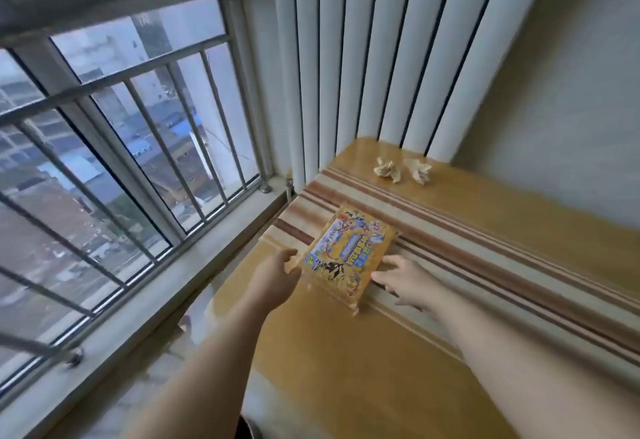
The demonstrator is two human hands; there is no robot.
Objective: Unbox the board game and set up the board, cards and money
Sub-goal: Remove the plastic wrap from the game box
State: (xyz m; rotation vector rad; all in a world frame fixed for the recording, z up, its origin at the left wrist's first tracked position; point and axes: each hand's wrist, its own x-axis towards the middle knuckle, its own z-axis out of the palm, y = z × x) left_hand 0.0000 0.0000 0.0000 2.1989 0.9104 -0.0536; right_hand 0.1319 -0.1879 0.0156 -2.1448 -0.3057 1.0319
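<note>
Two bare forearms reach out over the glossy wooden tabletop point(346, 376) toward the board game box point(349, 251), which lies closed near the tabletop's middle, partly on a striped runner point(467, 248). Its lid is on, so nothing inside shows. The left hand point(277, 277) is at the box's 9 o'clock edge, fingers loosely spread with the thumb raised; whether it touches the cardboard I cannot tell. The right hand point(405, 282) lies at the box's 4 o'clock corner with fingers spread flat, fingertips at the edge. Two crumpled paper wads point(388, 170) sit at 1 o'clock from the box, well apart from it, just before a white radiator point(381, 57). At 9 o'clock stands a barred window point(121, 133).
</note>
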